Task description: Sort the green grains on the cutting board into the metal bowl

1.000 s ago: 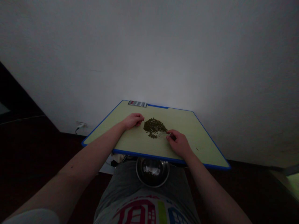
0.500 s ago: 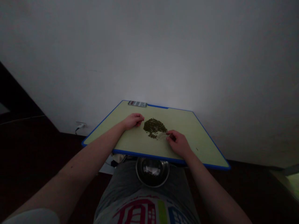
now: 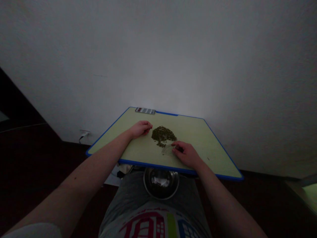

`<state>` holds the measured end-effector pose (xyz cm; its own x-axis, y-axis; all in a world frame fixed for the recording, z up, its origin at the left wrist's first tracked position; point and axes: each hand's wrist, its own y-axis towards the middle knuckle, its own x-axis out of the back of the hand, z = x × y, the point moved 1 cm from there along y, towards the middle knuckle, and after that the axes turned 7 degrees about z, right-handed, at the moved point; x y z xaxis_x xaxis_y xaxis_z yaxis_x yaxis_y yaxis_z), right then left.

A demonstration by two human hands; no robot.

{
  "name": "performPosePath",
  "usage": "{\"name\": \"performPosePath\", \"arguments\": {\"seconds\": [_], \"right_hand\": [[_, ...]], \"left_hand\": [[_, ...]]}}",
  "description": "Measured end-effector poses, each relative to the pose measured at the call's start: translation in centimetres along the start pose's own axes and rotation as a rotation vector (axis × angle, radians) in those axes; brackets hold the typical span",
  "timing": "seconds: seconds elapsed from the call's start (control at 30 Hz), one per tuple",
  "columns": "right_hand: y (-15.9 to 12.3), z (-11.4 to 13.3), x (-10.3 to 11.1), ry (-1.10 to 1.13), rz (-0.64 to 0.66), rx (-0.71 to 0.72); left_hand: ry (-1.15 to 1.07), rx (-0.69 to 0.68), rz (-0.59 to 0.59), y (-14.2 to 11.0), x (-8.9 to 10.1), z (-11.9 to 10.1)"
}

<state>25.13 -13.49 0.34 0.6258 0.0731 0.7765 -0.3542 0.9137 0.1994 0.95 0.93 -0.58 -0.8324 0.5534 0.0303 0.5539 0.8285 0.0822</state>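
A heap of small green-brown grains or beans [image 3: 163,133] lies on a pale yellow-green board [image 3: 138,152] with a blue rim. Just left of the heap rests my left hand [image 3: 142,129], its fingers curled together; whatever they may hold is hidden. At the heap's near right side, my right hand [image 3: 186,153] is closed on a clear, curved piece with fine lines, which looks like a protractor [image 3: 167,150]. That piece lies low over the board, beside a few grains at the near edge of the heap.
A phone with a lit screen [image 3: 145,110] lies at the board's far left edge, near the pale wall [image 3: 158,59]. Below the near edge, a shiny metal bowl [image 3: 160,185] sits at my lap. One small dark bit [image 3: 208,159] lies on the board's right part.
My right hand has drawn the clear curved piece slightly toward me and to the left, away from the heap. My left hand stays where it was.
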Motion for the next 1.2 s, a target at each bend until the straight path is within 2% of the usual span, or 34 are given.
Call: {"name": "performPosePath", "arguments": {"seconds": [0.37, 1.2], "right_hand": [[-0.12, 0.71, 0.05, 0.033, 0.083, 0.069], [-0.67, 0.55, 0.18, 0.097, 0.155, 0.137]], "left_hand": [[-0.004, 0.004, 0.005, 0.14, 0.08, 0.2], [0.002, 0.002, 0.0, 0.07, -0.01, 0.16]]}}
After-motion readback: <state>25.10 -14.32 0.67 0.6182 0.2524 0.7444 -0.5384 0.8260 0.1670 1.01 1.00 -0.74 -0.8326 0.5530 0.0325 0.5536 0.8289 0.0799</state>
